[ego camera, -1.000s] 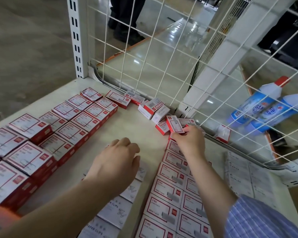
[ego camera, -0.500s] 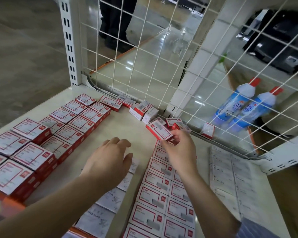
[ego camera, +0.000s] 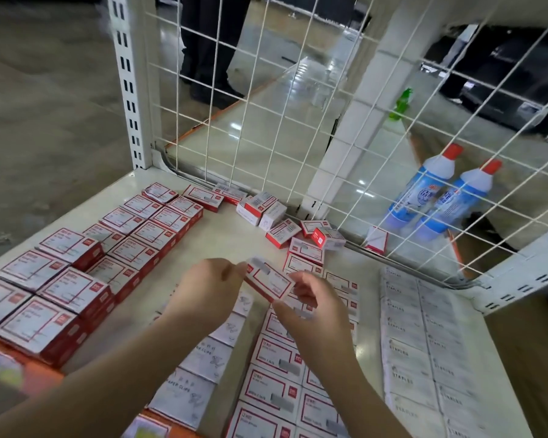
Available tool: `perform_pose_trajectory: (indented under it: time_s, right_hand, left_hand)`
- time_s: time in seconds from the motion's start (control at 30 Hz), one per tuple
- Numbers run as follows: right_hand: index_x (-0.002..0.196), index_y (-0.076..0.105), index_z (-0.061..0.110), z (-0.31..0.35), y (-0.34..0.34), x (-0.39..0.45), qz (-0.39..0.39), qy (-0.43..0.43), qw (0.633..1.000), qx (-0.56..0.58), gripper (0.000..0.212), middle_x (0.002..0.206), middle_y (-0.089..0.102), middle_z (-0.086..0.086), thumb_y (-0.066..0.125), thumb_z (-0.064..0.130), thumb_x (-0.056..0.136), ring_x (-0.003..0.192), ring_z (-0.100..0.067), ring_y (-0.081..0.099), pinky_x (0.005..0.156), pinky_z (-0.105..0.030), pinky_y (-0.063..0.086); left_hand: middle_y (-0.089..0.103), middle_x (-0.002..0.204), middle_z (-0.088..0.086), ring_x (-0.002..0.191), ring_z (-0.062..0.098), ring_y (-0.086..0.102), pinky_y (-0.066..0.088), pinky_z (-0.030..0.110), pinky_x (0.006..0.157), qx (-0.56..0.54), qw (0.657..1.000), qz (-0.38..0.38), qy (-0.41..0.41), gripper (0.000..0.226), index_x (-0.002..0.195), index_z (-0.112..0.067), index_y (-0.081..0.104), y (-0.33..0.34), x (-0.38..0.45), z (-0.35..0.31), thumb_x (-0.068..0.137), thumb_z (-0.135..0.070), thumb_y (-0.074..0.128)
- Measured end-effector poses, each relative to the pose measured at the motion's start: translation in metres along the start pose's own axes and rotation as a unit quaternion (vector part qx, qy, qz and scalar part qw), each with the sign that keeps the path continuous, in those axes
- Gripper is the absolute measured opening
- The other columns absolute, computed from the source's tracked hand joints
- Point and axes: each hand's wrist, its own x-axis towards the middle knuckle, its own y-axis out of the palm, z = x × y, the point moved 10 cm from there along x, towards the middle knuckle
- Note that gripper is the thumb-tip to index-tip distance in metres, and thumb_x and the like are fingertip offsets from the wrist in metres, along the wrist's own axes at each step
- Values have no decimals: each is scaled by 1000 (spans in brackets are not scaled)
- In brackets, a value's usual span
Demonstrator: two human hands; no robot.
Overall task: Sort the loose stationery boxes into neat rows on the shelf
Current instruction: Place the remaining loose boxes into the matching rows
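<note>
Box (ego camera: 270,282) pinched between my left hand (ego camera: 203,289) and right hand (ego camera: 314,306) is white-topped with a red border and red sides; same scheme on the rows at 9 o'clock (ego camera: 76,267) and the loose ones at 12 (ego camera: 283,230). White paper-clip boxes (ego camera: 200,361) at 6, plain white staple packs (ego camera: 424,352) at 3, cream shelf (ego camera: 234,235). White wire grid (ego camera: 298,99) at 12; past it at 2, two blue-and-white bottles (ego camera: 437,197) with red caps.

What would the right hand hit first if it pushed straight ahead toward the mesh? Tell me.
Likely the loose boxes jumbled just ahead of the right hand, before the wire mesh; depth is unclear.
</note>
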Motion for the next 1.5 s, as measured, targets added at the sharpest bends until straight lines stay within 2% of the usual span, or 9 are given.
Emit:
perform_pose_trajectory:
  time_s: [0.2, 0.4, 0.53, 0.77, 0.97, 1.13, 1.23, 1.37, 1.5]
  right_hand:
    - [108, 44, 37, -3, 7, -5, 35, -4, 999, -12, 39, 103, 45, 26, 69, 26, 80, 97, 11, 45, 76, -1, 37]
    - [116, 53, 36, 0, -2, 7, 90, -15, 995, -38, 37, 113, 55, 19, 58, 12, 88, 102, 8, 50, 86, -7, 41]
    - [121, 58, 31, 12, -1, 17, 102, -28, 994, -36, 33, 104, 62, 18, 57, 18, 91, 94, 5, 56, 80, -9, 44]
    - [113, 63, 26, 12, 9, 16, 123, -18, 991, -52, 24, 94, 63, 16, 58, 21, 90, 86, 4, 59, 67, -7, 46]
    - [93, 62, 23, 4, -12, 19, 45, 20, 998, 25, 9, 85, 66, 10, 65, 19, 84, 75, 2, 60, 58, -5, 44]
    - [89, 59, 26, 0, -24, 22, -31, 31, 993, 108, 16, 86, 68, 7, 64, 12, 83, 81, -8, 65, 69, -15, 52]
    - [94, 60, 29, -5, -18, 20, -36, 45, 989, 136, 19, 87, 70, 5, 62, 13, 85, 82, -12, 67, 75, -28, 56]
    - [97, 60, 29, -7, -7, 18, 4, 53, 989, 139, 17, 89, 71, 6, 63, 17, 86, 80, -7, 67, 73, -23, 56]
    - [99, 58, 28, -8, -2, 15, 25, 52, 995, 75, 20, 93, 67, 9, 68, 23, 82, 83, -2, 63, 68, -14, 51]
  left_hand:
    - [65, 70, -1, 42, 9, 37, 30, 17, 39, -84, 995, 23, -39, 26, 79, -17, 64, 6, -3, 8, 96, -28, 47]
    - [63, 72, -3, 42, 6, 38, 27, 11, 35, -54, 998, 29, 6, 19, 89, -18, 63, 7, -6, -2, 96, -24, 47]
    - [62, 78, -8, 58, 7, 51, 35, 5, 39, -26, 999, 34, 33, 16, 87, -22, 60, 14, -9, -5, 96, -23, 48]
    - [62, 78, -8, 62, 6, 54, 37, 7, 41, -28, 998, 43, 43, 14, 93, -22, 62, 20, -11, -7, 95, -22, 49]
    - [61, 115, -4, 99, 10, 57, 43, 12, 72, -37, 998, 47, 24, 35, 128, -16, 52, 27, -13, 1, 94, -26, 50]
    - [62, 92, -12, 82, 7, 61, 44, 10, 56, -14, 993, 112, 20, 25, 110, -21, 62, 47, -17, 3, 96, -30, 44]
    - [61, 88, -13, 71, 6, 59, 42, 11, 51, -64, 994, 91, -8, 23, 111, -23, 62, 43, -12, 7, 95, -26, 45]
    - [65, 83, -12, 49, -1, 51, 35, 8, 42, -132, 990, 42, -2, 25, 113, -26, 64, 27, -10, 10, 95, -19, 47]
    - [66, 93, -12, 77, 2, 61, 43, 5, 55, -147, 989, 7, 26, 26, 116, -22, 64, 14, -9, 11, 94, -18, 49]
